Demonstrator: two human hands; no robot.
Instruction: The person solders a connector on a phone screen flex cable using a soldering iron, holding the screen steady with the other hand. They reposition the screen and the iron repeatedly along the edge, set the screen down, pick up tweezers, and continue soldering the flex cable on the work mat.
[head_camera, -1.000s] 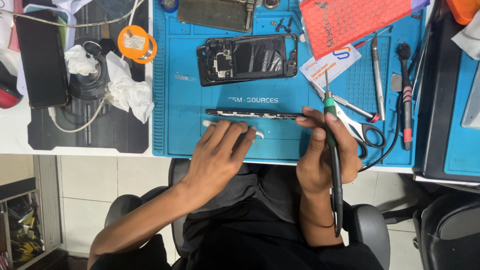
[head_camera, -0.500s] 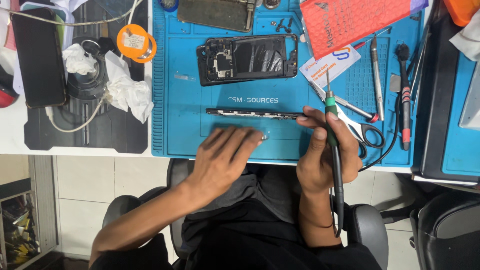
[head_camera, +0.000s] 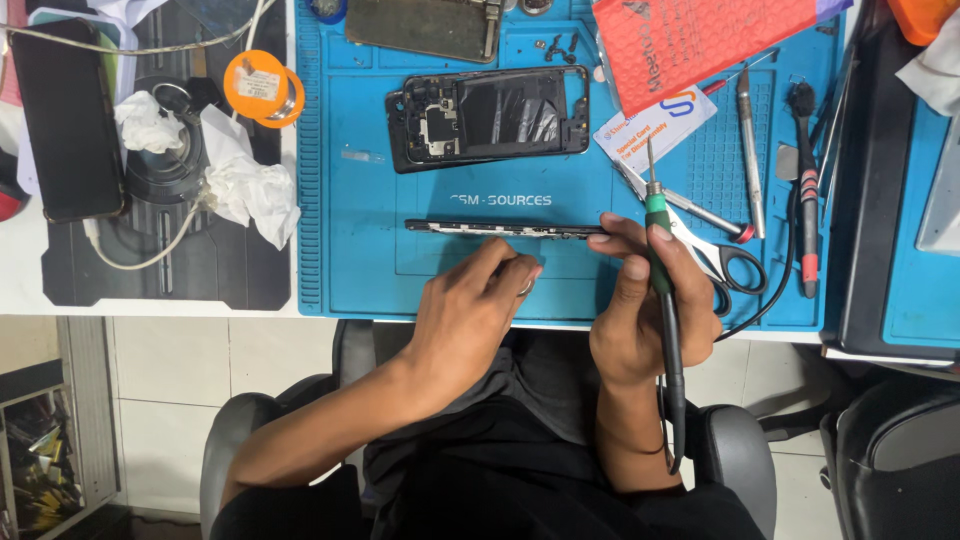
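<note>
A thin dark phone part stands on its edge on the blue work mat. My right hand steadies its right end with the fingertips while gripping a long black tool with a green collar, tip pointing away from me. My left hand rests on the mat just in front of the part, fingers curled; something small and pale shows at the fingertips, too hidden to name. An opened black phone body lies further back on the mat.
Scissors, tweezers, a brush and a card lie right of my hands. A red padded envelope is at the back. To the left: crumpled tissue, an orange spool, a dark phone with cable.
My left hand has slid right and toward me, its fingers curling in from a flatter spread. My right hand and the tool have stayed put.
</note>
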